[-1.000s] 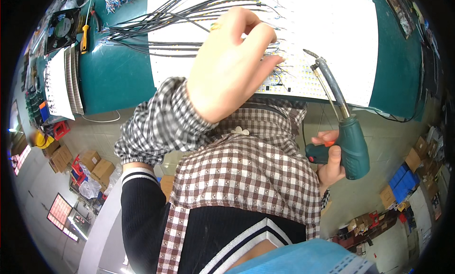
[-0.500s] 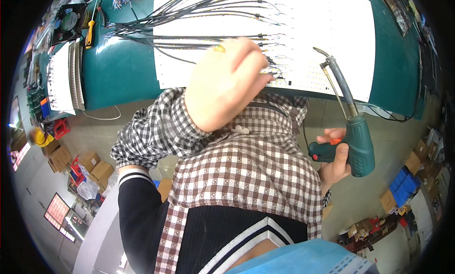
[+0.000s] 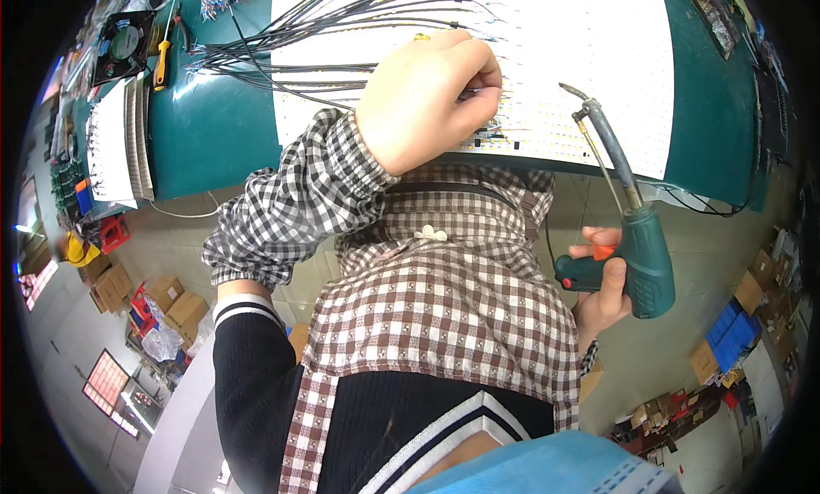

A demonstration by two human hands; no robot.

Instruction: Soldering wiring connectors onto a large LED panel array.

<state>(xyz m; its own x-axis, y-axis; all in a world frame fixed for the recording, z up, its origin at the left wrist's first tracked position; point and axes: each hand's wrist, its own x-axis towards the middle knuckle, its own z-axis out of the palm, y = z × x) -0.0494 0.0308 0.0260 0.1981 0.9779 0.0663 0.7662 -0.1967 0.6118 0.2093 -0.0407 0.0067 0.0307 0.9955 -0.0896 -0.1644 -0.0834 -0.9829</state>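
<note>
Cables (image 3: 282, 38), thin and black, lie across the white board (image 3: 598, 41) on the green desk (image 3: 213, 144). The left hand (image 3: 431, 97) bends over their right ends; whether its fingers grip one, I cannot tell. The right hand (image 3: 605, 293) has its fingers clamped round the soldering gun (image 3: 651, 267); a careless swing could burn skin if hot, a tug misalign cables.

Passage: over white panels (image 3: 615, 32), between the left hand (image 3: 431, 101) and the tip of the green soldering gun (image 3: 649, 263) | Left: black cables (image 3: 273, 37) fan in, partly under that hand | Right: the gun's long barrel slants upward | Also, I see: green tabletop (image 3: 213, 139) between panels and a white stack (image 3: 137, 139)
</note>
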